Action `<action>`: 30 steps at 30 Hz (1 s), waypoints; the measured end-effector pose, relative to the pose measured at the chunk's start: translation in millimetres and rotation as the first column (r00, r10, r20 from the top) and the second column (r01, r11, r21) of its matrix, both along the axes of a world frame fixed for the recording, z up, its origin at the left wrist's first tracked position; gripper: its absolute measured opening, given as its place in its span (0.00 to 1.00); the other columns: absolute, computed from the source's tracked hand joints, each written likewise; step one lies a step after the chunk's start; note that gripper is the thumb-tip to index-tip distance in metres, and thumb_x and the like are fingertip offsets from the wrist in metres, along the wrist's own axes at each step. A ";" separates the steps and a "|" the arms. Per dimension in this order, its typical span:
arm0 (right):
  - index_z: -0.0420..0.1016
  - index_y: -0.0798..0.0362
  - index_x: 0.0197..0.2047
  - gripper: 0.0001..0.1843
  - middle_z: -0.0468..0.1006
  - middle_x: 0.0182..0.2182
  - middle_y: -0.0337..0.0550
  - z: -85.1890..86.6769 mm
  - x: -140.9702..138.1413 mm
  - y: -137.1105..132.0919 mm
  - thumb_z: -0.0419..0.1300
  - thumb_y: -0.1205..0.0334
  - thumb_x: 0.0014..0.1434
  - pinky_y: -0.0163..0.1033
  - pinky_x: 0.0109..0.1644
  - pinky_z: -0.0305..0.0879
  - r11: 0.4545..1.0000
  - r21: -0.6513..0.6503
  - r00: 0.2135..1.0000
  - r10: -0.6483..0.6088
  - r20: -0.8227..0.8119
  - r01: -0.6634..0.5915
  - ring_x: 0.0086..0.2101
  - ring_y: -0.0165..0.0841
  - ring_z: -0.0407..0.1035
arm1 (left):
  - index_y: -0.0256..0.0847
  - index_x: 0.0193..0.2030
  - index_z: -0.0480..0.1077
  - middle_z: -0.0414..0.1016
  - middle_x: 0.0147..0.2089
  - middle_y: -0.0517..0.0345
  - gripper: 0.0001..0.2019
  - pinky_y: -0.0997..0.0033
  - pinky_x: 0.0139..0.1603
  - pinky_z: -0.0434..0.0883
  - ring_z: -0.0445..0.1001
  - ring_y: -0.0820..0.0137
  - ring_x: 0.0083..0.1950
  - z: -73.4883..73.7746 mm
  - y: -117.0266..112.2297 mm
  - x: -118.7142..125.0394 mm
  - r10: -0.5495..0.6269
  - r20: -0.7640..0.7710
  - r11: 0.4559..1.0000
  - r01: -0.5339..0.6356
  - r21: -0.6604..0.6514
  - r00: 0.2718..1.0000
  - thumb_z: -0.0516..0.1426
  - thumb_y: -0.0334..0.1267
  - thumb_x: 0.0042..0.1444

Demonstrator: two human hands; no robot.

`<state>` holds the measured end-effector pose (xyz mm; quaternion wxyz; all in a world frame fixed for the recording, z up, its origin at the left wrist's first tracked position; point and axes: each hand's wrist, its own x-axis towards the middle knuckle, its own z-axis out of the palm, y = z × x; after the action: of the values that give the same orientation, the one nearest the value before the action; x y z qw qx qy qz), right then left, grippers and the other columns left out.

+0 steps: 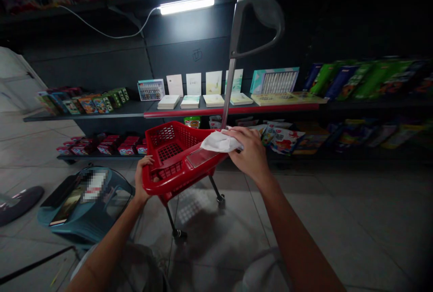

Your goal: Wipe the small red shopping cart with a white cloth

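Observation:
A small red shopping cart [182, 183] with a perforated basket stands tilted in the middle of the head view, on thin dark legs with casters. My left hand [143, 177] grips the cart's rim at its near left corner, fingers curled over the edge. In my right hand [249, 151] is a crumpled white cloth or tissue [219, 142], pressed on the right end of the cart's handle. A clear label panel [204, 156] is set into the handle beside the cloth. The fingertips of my right hand are partly hidden by the cloth.
Behind the cart runs a dark shelf with a red front edge [233, 111], bearing books [214, 100] and boxed pen sets [275, 80]. A metal pole [230, 82] with a grey loop rises before it. At left stands a blue-green stool [86, 211] with flat items on top.

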<state>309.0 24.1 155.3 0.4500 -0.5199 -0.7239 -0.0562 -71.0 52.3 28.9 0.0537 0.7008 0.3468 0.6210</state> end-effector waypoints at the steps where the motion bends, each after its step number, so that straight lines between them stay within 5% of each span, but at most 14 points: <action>1: 0.82 0.47 0.56 0.22 0.78 0.55 0.48 2.8 -3.0 -2.8 0.62 0.64 0.59 0.53 0.61 0.65 1.000 -0.009 0.999 0.030 0.015 -0.030 0.54 0.47 0.67 | 0.47 0.50 0.64 0.69 0.51 0.51 0.25 0.41 0.67 0.68 0.71 0.53 0.60 0.1 -0.2 1.2 0.004 0.003 1.000 -0.004 -0.002 1.000 0.62 0.60 0.56; 7: 0.83 0.46 0.49 0.15 0.79 0.53 0.45 11.7 -37.4 -27.2 0.66 0.60 0.58 0.54 0.62 0.64 0.991 0.013 0.990 0.135 0.033 -0.136 0.55 0.48 0.64 | 0.47 0.49 0.64 0.69 0.49 0.53 0.24 0.44 0.66 0.68 0.71 0.55 0.58 4.2 -2.9 12.1 0.006 0.010 1.000 -0.006 -0.001 1.000 0.63 0.60 0.55; 13: 0.81 0.42 0.45 0.09 0.80 0.52 0.40 -3.3 -62.8 -38.7 0.65 0.62 0.61 0.52 0.63 0.65 0.950 0.047 0.950 0.304 0.078 -0.308 0.55 0.45 0.65 | 0.46 0.50 0.65 0.70 0.51 0.51 0.23 0.47 0.66 0.69 0.72 0.56 0.58 4.3 -3.6 9.4 0.018 -0.046 0.999 -0.019 -0.036 0.999 0.64 0.56 0.56; 15: 0.80 0.43 0.46 0.09 0.79 0.53 0.42 -14.9 -53.7 -31.2 0.63 0.63 0.62 0.52 0.63 0.64 0.961 0.092 0.965 0.260 0.039 -0.262 0.55 0.45 0.66 | 0.45 0.50 0.66 0.71 0.51 0.51 0.23 0.48 0.66 0.69 0.73 0.56 0.57 4.4 -3.3 6.7 0.013 -0.073 0.999 -0.016 -0.038 0.997 0.64 0.55 0.55; 18: 0.79 0.46 0.47 0.10 0.76 0.54 0.49 -36.4 -30.5 -14.6 0.59 0.63 0.64 0.54 0.63 0.63 0.985 0.171 0.988 0.048 -0.149 -0.022 0.56 0.46 0.66 | 0.46 0.50 0.66 0.71 0.51 0.51 0.22 0.46 0.67 0.69 0.73 0.56 0.58 4.5 -2.9 6.5 0.009 -0.080 1.000 -0.011 -0.021 0.997 0.64 0.55 0.56; 22: 0.77 0.49 0.49 0.12 0.72 0.52 0.54 -56.6 -15.7 -2.6 0.56 0.58 0.66 0.57 0.63 0.63 0.950 0.185 0.916 -0.169 -0.365 0.250 0.56 0.48 0.66 | 0.47 0.52 0.65 0.70 0.54 0.50 0.22 0.44 0.68 0.68 0.72 0.55 0.61 5.7 -6.7 13.8 0.017 -0.066 0.999 -0.020 -0.037 0.998 0.62 0.55 0.57; 30: 0.74 0.47 0.52 0.14 0.70 0.54 0.54 -79.4 -68.1 -31.4 0.60 0.56 0.64 0.57 0.62 0.64 0.954 0.282 0.953 -0.017 -0.302 0.107 0.56 0.49 0.65 | 0.49 0.63 0.59 0.63 0.64 0.43 0.35 0.30 0.72 0.58 0.65 0.47 0.68 24.9 -32.3 36.2 0.039 -0.205 0.986 -0.005 0.165 0.978 0.62 0.61 0.54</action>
<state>240.9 -7.3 75.9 0.6237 -0.4722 -0.6149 -0.0992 -34.8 20.0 53.8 -0.0474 0.7600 0.3063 0.5712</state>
